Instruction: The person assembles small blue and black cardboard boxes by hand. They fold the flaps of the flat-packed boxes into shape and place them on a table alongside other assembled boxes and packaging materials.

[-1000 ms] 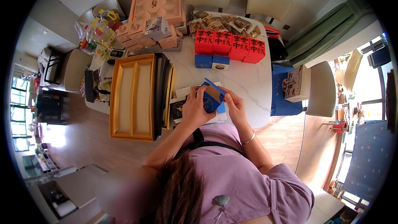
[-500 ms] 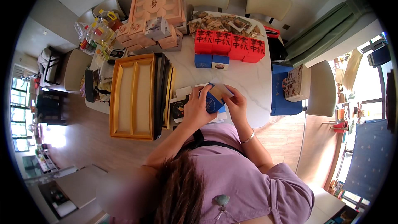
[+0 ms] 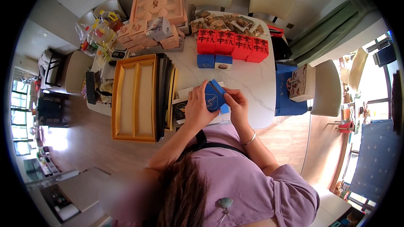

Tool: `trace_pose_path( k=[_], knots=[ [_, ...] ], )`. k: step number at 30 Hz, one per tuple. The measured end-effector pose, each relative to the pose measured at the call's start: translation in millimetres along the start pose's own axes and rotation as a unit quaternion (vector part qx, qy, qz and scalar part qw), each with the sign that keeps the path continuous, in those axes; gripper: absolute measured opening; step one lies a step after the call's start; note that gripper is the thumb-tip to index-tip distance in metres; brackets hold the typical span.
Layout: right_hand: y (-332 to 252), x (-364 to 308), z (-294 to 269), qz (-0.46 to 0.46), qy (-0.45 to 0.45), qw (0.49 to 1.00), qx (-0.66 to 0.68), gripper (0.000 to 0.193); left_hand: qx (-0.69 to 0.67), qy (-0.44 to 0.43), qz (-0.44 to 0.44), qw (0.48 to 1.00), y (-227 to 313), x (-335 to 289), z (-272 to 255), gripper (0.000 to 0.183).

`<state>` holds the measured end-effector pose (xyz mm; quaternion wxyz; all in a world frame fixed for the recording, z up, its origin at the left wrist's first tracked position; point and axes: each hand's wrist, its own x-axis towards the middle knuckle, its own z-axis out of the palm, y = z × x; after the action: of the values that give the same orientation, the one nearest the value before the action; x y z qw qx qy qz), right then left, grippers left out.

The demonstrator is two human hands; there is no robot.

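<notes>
L hand (image 3: 198, 107) & R hand (image 3: 237, 107) clamped on blue bx (image 3: 213, 101), gold tray (image 3: 126, 96) at L, red bxs (image 3: 206, 47) beyond

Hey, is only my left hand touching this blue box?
No, your left hand holds the blue box on one side while your right hand grips its right edge.

Tabletop (image 3: 257, 86) lies open right of the frame's centre, but red boxes (image 3: 232, 46) block upper centre, a gold tray (image 3: 147, 96) centre left, and the held blue box (image 3: 213, 97) mid-frame.
</notes>
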<state>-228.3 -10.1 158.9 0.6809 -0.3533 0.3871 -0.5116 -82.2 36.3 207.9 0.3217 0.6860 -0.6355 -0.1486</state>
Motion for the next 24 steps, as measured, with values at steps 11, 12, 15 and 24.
trace_pose_path(
  k=[11,12,15,24],
  knots=[
    [8.9,5.4,-9.4,0.057,0.023,0.996,0.058,0.006,0.019,-0.003,-0.001,1.0,-1.2,-1.4,5.5,0.102],
    [10.7,5.5,-10.2,0.055,0.021,0.997,0.055,0.007,0.021,-0.002,-0.002,1.0,-1.1,-1.2,5.6,0.101],
    [12.0,5.3,-9.7,0.054,0.022,0.997,0.047,0.007,0.029,-0.003,-0.005,1.0,-2.1,-0.7,6.5,0.101],
    [7.8,5.7,-8.2,-0.035,-0.018,0.998,-0.041,0.008,0.027,-0.004,0.013,1.0,-2.5,-1.8,3.4,0.098]
  ],
)
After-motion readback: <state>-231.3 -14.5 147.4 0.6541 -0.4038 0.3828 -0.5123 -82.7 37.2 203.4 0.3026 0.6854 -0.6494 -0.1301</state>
